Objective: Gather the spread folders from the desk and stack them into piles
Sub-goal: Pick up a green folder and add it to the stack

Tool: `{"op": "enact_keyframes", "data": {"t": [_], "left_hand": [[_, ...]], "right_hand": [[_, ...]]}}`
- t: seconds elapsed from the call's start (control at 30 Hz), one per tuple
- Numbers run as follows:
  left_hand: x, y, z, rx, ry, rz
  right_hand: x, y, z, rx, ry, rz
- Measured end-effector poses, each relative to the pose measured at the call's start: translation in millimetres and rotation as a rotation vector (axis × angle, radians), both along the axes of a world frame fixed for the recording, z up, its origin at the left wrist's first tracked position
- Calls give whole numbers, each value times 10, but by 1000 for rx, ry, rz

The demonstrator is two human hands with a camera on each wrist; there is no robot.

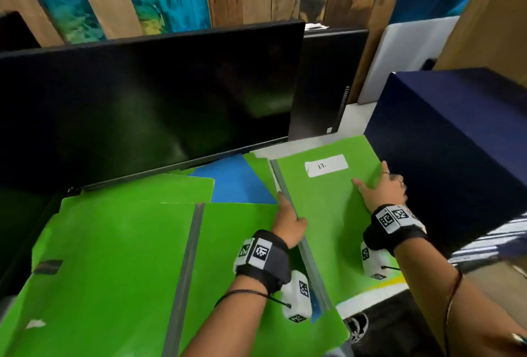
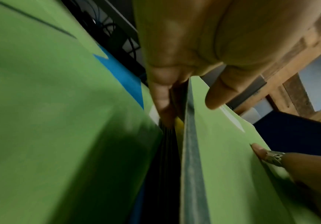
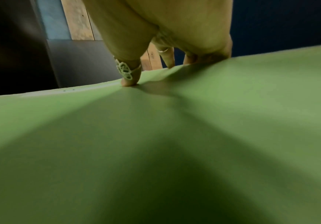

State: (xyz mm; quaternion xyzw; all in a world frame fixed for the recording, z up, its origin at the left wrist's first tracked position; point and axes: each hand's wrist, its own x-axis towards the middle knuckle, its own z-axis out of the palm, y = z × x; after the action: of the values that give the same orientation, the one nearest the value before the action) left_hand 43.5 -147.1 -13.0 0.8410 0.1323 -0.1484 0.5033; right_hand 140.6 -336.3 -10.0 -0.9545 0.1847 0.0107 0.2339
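A stack of folders lies at the right of the desk. Its top folder (image 1: pixel 328 208) is green, with a grey spine and a white label (image 1: pixel 326 165). My left hand (image 1: pixel 288 214) grips the stack's left spine edge; in the left wrist view the thumb (image 2: pixel 215 97) lies over the top folder (image 2: pixel 223 159) and the fingers (image 2: pixel 161 97) run down beside the stacked edges. My right hand (image 1: pixel 379 185) rests on the top folder near its right edge. Its ringed thumb (image 3: pixel 130 77) and fingertips press on the green cover (image 3: pixel 155 136).
Loose folders spread to the left: a large green one (image 1: pixel 114 256), a green one with a grey spine (image 1: pixel 228 242) and a blue one (image 1: pixel 236 182). A black monitor (image 1: pixel 142 100) stands behind them. A dark blue box (image 1: pixel 456 142) is right of the stack.
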Motion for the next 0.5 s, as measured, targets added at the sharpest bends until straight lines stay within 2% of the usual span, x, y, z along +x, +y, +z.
{"op": "enact_keyframes", "data": {"t": [0.07, 0.13, 0.33, 0.5], "left_hand": [[27, -79, -70, 171, 69, -132], [60, -68, -131, 293, 92, -192], [43, 550, -189, 371, 146, -71], [-43, 1515, -200, 722, 285, -44]], "right_hand": [[15, -65, -81, -47, 29, -14], [12, -59, -139, -82, 69, 26], [-152, 350, -275, -110, 407, 452], [-271, 658, -380, -230, 485, 597]]}}
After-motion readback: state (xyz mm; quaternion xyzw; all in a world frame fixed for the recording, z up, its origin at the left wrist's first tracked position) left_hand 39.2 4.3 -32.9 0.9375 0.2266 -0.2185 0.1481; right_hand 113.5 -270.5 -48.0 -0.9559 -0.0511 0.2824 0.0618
